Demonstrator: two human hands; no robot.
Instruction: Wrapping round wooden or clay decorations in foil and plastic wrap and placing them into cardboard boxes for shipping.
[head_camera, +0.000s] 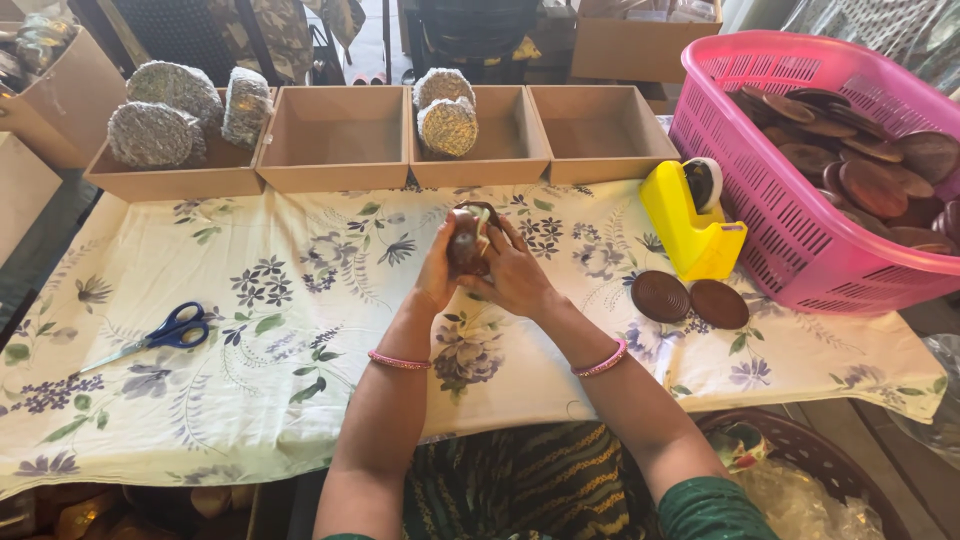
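- Head view, looking down: both hands meet above the middle of a counter (300, 400) covered with a floral cloth.
- The left hand (437, 272) and right hand (517, 280) are pressed around a stack of brown discs (468, 238), fingers curled on it, holding it upright just above the cloth.
- A pale strip, likely tape, crosses the stack; the step in hand looks like binding it.
- Two loose brown discs (688, 300) lie on the cloth to the right, beside a yellow tape dispenser (690, 225) and a pink basket (800, 265) full of discs.
- Four cardboard trays (335, 170) line the far edge; two hold wrapped bundles (447, 125).
- Blue scissors (170, 330) lie well to the left.
- The next move likely needs a firm squeeze while smoothing the strip.
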